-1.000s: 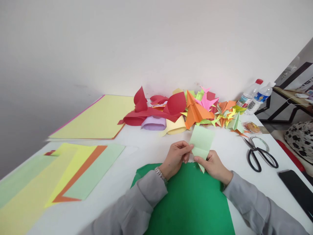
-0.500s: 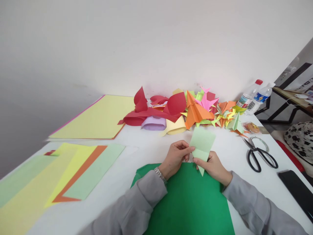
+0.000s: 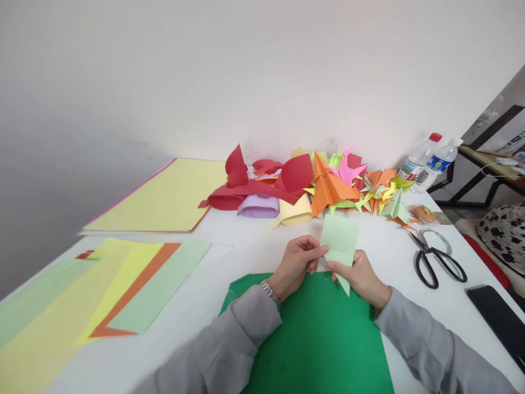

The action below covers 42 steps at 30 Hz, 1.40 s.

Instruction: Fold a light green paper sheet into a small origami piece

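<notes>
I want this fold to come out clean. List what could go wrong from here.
1. The light green paper is pinched in the air between the left hand and right hand, not pressed flat on the dark green sheet, so the crease may wander.
2. The open scissors lie near the right sleeve, which could catch them.

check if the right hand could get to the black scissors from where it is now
Probably yes. The scissors lie flat on the white table just beyond the right hand, with bare table between them. But that hand is pinching the light green paper, so it would have to let go first.
</notes>
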Each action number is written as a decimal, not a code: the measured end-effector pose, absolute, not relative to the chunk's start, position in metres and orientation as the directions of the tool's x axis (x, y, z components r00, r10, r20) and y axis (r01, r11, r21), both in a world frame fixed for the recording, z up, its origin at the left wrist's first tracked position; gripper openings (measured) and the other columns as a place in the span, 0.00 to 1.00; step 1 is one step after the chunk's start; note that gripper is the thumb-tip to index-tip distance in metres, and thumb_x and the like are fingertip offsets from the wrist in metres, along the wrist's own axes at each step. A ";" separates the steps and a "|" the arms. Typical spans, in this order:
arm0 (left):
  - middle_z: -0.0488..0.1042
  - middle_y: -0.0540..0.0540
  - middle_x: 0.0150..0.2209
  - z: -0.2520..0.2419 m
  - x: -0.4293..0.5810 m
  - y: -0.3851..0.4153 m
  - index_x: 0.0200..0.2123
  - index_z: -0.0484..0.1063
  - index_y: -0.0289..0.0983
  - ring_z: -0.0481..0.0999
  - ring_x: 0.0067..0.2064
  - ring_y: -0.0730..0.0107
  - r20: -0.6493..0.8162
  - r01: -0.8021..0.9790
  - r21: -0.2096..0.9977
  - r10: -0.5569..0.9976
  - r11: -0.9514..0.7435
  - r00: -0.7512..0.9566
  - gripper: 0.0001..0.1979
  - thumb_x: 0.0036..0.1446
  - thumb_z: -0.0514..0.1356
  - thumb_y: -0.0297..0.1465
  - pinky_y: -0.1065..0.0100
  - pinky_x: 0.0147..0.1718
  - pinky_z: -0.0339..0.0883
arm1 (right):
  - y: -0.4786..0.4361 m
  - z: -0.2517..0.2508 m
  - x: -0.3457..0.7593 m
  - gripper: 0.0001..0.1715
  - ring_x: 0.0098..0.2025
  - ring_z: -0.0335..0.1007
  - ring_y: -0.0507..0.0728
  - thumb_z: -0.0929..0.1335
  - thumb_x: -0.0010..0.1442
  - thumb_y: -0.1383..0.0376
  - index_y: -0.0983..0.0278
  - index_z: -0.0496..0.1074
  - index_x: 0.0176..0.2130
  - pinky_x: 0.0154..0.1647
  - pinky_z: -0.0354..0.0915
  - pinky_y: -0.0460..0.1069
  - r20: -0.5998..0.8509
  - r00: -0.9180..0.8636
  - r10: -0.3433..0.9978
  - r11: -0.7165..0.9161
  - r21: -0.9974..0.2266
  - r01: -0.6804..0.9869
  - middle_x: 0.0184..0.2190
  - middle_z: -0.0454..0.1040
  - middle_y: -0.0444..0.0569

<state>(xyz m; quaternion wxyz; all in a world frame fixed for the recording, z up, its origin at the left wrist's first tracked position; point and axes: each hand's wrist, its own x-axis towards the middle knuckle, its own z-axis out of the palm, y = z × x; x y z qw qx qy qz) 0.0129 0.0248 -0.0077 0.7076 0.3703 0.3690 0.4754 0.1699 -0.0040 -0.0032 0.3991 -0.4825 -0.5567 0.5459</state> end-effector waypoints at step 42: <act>0.66 0.54 0.15 -0.001 0.012 0.020 0.19 0.67 0.34 0.63 0.15 0.80 -0.043 -0.171 0.980 0.945 0.103 0.325 0.17 0.38 0.71 0.38 0.75 0.15 0.57 | -0.003 -0.006 0.171 0.18 0.22 0.64 0.50 0.69 0.56 0.55 0.66 0.73 0.25 0.23 0.62 0.45 0.001 -0.339 0.941 0.047 -0.991 0.128 0.20 0.71 0.44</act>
